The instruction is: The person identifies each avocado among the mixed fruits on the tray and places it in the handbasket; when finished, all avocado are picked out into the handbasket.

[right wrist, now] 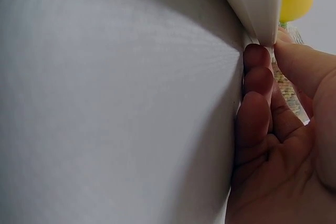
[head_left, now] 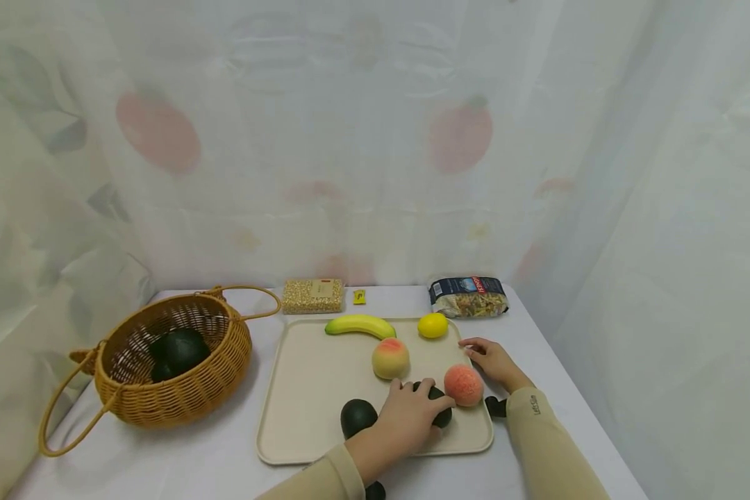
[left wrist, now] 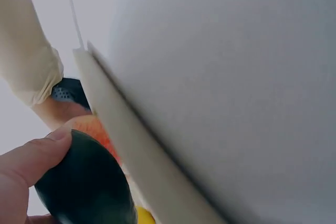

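Observation:
My left hand (head_left: 406,414) reaches over the front of a beige tray (head_left: 306,389) and grips a dark green avocado (head_left: 441,415), thumb across its side in the left wrist view. Just left of that hand a second avocado (head_left: 358,417) lies on the tray. A coral-pink peach (head_left: 464,385) sits close to the right of the held avocado, and a yellow-pink peach (head_left: 390,358) is farther back. At the tray's right side, my right hand (head_left: 496,362) pinches the rim; the right wrist view shows the thumb on top and fingertips below.
A banana (head_left: 360,325) and a lemon (head_left: 432,325) lie along the tray's back. Behind stand a grain pack (head_left: 313,296), a small yellow packet (head_left: 359,297) and a pasta bag (head_left: 469,297). To the left, a wicker basket (head_left: 187,399) with raised handles holds dark green produce (head_left: 184,349).

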A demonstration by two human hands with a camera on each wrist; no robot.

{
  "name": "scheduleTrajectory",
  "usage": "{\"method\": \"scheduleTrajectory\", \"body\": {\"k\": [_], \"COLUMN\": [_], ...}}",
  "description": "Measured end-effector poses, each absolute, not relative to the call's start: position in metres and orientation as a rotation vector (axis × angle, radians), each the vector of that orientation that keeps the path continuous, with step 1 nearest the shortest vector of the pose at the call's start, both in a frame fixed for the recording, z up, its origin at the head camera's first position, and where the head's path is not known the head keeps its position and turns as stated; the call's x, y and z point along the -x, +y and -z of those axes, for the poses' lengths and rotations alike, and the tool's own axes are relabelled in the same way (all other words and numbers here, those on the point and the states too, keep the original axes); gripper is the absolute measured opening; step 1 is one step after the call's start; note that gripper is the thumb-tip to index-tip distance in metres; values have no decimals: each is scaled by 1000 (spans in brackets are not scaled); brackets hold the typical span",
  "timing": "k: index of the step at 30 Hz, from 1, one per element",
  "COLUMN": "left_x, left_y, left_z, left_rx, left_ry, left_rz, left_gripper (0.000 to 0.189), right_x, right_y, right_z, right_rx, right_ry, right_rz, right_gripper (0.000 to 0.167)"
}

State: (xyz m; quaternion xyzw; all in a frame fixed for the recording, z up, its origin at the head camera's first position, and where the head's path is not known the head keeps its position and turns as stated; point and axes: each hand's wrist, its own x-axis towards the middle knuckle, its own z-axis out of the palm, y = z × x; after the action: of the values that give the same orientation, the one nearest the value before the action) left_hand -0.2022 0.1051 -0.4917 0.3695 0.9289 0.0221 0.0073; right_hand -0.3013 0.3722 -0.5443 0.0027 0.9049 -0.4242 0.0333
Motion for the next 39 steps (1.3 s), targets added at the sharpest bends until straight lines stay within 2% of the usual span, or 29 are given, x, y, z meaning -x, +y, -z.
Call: {"method": "scheduleTrajectory", "body": {"k": [21, 39], "left_x": [224, 238], "left_y": [50, -5], "left_z": [446, 427], "left_rx": [-1036, -928], "left_ry": [3144, 3295], "left_rz": [-304, -386], "left_gripper": [52, 52], "right_x": [300, 300], "right_y": [372, 374], "right_z": [542, 544], "right_rx": [-48, -14], "right_ry": [2763, 2749], "right_rz": [1295, 1316], "right_gripper": [26, 27]}}
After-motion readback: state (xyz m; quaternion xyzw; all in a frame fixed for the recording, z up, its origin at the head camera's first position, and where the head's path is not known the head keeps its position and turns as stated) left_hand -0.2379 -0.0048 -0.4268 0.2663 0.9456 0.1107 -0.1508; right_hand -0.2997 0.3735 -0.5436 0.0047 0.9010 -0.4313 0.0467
